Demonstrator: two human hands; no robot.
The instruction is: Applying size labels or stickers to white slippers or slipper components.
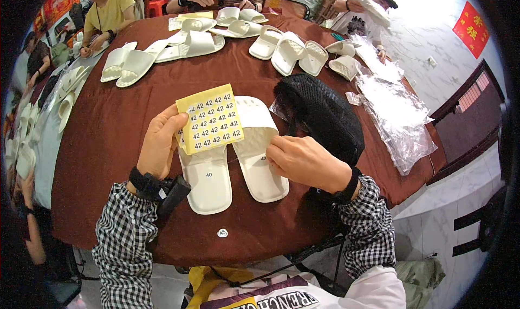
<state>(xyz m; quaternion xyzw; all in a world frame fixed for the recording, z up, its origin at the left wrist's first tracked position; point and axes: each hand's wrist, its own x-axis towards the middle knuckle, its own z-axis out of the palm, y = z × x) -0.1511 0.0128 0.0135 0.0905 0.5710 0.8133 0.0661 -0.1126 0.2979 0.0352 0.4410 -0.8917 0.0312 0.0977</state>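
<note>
My left hand pinches a yellow sheet with rows of small round white number stickers, held up over the front of a white slide slipper. That slipper has a round sticker on its insole. Beside it lies a second white slipper. The bent fingers of my right hand close together over this insole, at the edge of another small sticker. My hand partly covers that sticker, so I cannot tell whether it is stuck down. One loose round sticker lies on the brown cloth near me.
A black mesh bag stands right of the slippers. Clear plastic bags cover the table's right side. More white slippers line the far side of the brown-clothed table. Several people sit around, with another slipper-covered table at left.
</note>
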